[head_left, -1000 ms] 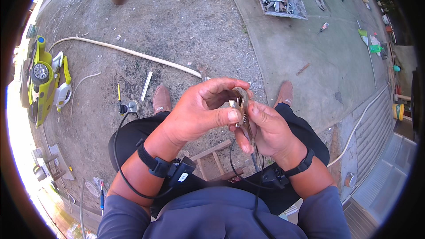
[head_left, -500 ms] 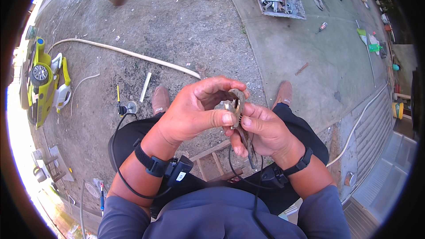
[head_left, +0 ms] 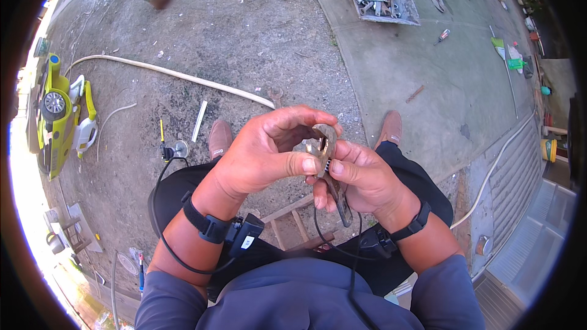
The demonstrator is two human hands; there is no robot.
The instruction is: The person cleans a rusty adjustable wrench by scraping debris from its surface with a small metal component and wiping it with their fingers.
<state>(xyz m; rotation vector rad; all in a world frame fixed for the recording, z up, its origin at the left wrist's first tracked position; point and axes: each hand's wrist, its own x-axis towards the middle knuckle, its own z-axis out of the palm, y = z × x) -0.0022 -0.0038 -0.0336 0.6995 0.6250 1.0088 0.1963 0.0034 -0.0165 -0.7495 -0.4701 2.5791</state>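
A worn, rust-brown adjustable wrench [head_left: 329, 140] is held between my two hands in front of my lap, its jaw end up and its handle slanting down. My left hand [head_left: 260, 156] is closed round the jaw end, thumb on one side and fingers curled over the top. My right hand [head_left: 370, 177] pinches the wrench lower down, its thumb beside the ridged adjusting screw. The handle's lower end hangs below my right fingers. Parts of the jaws and handle are hidden by my fingers.
A metal tray [head_left: 403, 15] of wrenches stands ahead, with a screwdriver [head_left: 443, 36] nearby. A pale hose [head_left: 183, 76] crosses the ground. A yellow-green ride-on toy car [head_left: 55, 110] lies at left. Black cables [head_left: 160, 201] hang from my wrist straps. A small wooden frame [head_left: 284, 223] lies below my hands.
The wrench's handle end has swung slightly up and left. My left thumb has shifted slightly left, and both hands keep their hold.
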